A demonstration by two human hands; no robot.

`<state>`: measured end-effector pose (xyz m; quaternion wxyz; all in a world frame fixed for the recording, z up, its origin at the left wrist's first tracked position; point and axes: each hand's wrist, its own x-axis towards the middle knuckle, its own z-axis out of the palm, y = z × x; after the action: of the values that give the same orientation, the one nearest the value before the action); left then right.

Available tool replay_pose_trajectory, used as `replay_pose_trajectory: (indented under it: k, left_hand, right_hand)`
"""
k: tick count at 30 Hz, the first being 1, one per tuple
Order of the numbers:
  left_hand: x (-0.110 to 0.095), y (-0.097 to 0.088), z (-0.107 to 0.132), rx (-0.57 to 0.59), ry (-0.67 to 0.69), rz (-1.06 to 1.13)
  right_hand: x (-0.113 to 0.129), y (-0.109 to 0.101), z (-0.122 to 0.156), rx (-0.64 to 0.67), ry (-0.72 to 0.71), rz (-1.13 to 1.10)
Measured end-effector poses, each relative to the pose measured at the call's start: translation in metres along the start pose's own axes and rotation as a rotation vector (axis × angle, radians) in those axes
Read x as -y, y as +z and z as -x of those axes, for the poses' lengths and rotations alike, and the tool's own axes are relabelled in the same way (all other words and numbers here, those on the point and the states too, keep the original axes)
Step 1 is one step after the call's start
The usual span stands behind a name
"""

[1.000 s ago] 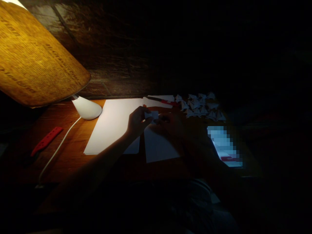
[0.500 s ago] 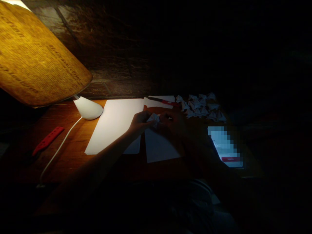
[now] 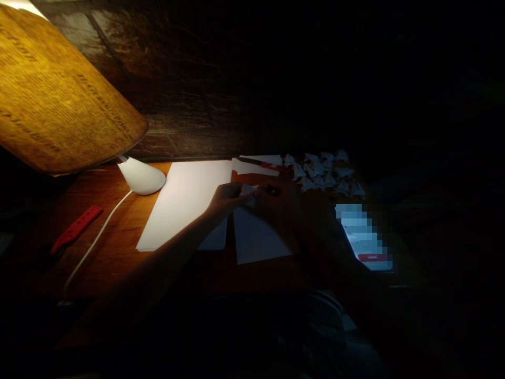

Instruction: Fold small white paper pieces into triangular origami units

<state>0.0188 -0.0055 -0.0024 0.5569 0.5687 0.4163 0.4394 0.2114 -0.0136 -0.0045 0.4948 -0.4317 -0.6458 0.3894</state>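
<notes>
In dim lamplight my left hand [image 3: 224, 199] and my right hand [image 3: 278, 200] meet over the wooden desk [image 3: 114, 231]. Both pinch a small folded piece of white paper [image 3: 247, 191] between their fingertips. The hands sit just above a white paper sheet [image 3: 256, 239] lying on the desk. My right hand lies mostly in shadow.
A larger stack of white sheets [image 3: 185, 200] lies to the left. A pile of several small folded paper pieces [image 3: 325, 173] sits at the back right. A lit phone [image 3: 365, 237] lies at the right. A lamp [image 3: 59, 100] with a white base and cord stands left, near a red strip [image 3: 77, 227]. A red-handled tool [image 3: 264, 165] lies at the back.
The small paper piece has been lowered and folded down smaller between both hands. My left hand's fingers have dropped closer to the desk.
</notes>
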Motion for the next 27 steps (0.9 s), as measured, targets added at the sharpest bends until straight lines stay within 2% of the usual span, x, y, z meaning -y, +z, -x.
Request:
replay_pose_trajectory:
  k: [5,16,23,27]
  left_hand:
    - [-0.0026,-0.0006,0.0021,0.052,-0.074,-0.038]
    - [-0.0023,-0.0018,0.0020,0.086,-0.079,-0.011]
    - [0.0000,-0.0047,0.0009,0.149,-0.012,-0.041]
    - [0.0020,-0.0040,0.0013,0.198,0.001,-0.121]
  right_hand:
    - [-0.0003,-0.0014,-0.0028,0.030,0.055,-0.061]
    - [-0.0028,0.0008,-0.0015,0.117,0.123,-0.098]
    - [-0.0009,-0.0034,-0.0040,0.099,0.113,-0.089]
    - [0.0013,-0.0052,-0.0039,0.144,0.146,-0.154]
